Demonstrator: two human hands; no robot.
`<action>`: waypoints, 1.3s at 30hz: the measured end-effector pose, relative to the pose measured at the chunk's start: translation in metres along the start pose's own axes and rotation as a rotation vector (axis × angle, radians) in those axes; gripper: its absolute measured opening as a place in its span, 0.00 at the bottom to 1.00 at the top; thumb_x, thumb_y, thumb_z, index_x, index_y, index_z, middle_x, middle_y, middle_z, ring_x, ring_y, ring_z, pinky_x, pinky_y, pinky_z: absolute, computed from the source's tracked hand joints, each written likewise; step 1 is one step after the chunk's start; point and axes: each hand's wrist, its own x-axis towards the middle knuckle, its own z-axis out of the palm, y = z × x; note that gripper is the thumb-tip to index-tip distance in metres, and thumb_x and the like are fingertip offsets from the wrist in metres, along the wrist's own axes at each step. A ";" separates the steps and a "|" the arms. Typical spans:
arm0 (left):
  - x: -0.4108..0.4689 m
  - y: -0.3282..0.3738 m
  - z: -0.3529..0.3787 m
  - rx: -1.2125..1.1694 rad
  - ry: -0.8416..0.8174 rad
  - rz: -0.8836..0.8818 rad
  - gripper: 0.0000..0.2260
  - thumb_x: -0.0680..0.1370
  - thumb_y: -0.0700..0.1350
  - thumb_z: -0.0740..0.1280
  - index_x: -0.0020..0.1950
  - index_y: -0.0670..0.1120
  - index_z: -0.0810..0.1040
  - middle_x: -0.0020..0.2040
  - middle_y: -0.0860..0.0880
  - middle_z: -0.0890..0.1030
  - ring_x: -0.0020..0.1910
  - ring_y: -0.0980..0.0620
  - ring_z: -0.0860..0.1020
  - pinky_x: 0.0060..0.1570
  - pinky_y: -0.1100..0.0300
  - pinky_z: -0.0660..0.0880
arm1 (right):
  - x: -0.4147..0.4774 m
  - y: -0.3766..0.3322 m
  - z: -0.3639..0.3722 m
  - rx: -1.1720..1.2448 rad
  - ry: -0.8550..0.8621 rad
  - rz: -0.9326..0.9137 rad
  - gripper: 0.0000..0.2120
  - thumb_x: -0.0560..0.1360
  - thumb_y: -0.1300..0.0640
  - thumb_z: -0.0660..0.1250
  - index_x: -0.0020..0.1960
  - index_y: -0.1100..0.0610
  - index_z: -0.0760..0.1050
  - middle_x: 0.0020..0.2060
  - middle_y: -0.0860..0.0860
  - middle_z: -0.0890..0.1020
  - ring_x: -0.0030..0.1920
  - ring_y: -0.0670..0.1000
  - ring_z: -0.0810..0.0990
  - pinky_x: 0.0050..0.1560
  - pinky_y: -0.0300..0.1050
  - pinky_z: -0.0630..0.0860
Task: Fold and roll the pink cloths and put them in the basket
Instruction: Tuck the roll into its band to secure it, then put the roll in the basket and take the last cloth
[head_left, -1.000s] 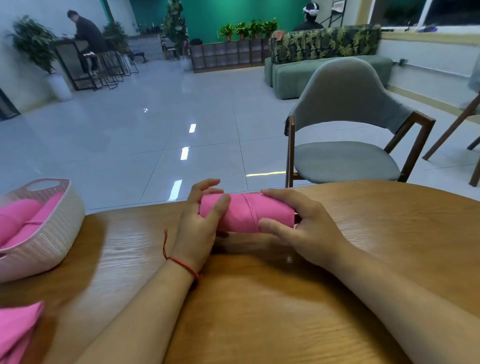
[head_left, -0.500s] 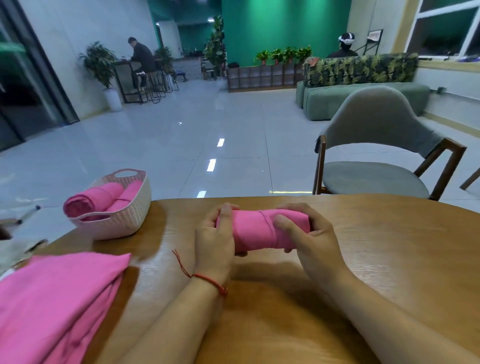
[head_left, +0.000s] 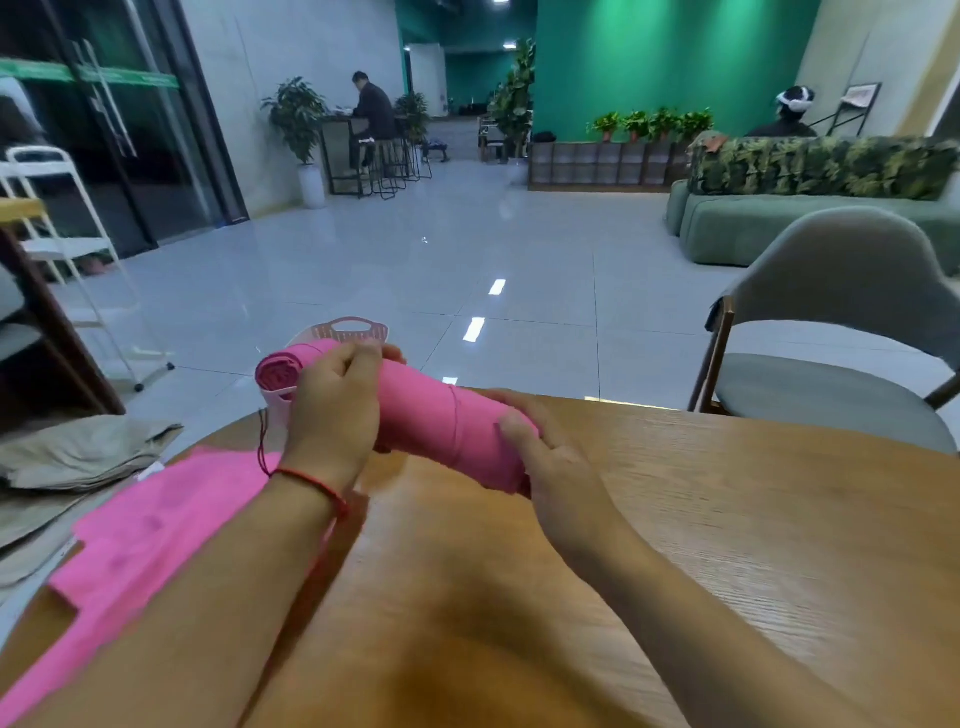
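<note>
A rolled pink cloth is held tilted above the round wooden table, one hand at each end. My left hand grips its left end, and my right hand grips the right end from below. Behind my left hand the white woven basket is mostly hidden; a rolled pink cloth lies in it with its end showing. A flat pile of pink cloths lies on the table at the left, partly under my left forearm.
A grey chair with wooden legs stands beyond the table at the right. Beige fabric lies on a surface left of the table. A white rack stands further left. People sit far across the tiled floor.
Both hands have lifted the rolled cloth off the table and carried it left toward the basket. The view has swung left, so the basket now sits behind my left hand.
</note>
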 end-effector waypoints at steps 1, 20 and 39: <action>0.011 -0.001 -0.013 0.020 0.021 -0.002 0.14 0.82 0.53 0.63 0.47 0.52 0.87 0.47 0.51 0.86 0.49 0.47 0.83 0.35 0.52 0.82 | 0.001 0.001 0.009 -0.041 -0.090 -0.004 0.15 0.84 0.46 0.67 0.70 0.37 0.77 0.61 0.41 0.83 0.61 0.47 0.83 0.59 0.54 0.84; 0.099 -0.101 -0.104 0.996 -0.385 0.192 0.19 0.78 0.48 0.65 0.69 0.57 0.74 0.85 0.51 0.49 0.71 0.38 0.69 0.70 0.45 0.72 | 0.148 -0.016 0.146 0.317 -0.053 0.422 0.21 0.81 0.54 0.72 0.72 0.54 0.71 0.65 0.58 0.77 0.53 0.60 0.87 0.49 0.49 0.85; 0.099 -0.094 -0.125 0.942 -0.434 0.182 0.26 0.76 0.49 0.64 0.75 0.57 0.69 0.76 0.51 0.68 0.73 0.43 0.70 0.73 0.43 0.70 | 0.110 0.011 0.132 0.092 -0.111 0.411 0.09 0.82 0.55 0.70 0.61 0.52 0.81 0.61 0.55 0.82 0.54 0.56 0.85 0.48 0.51 0.82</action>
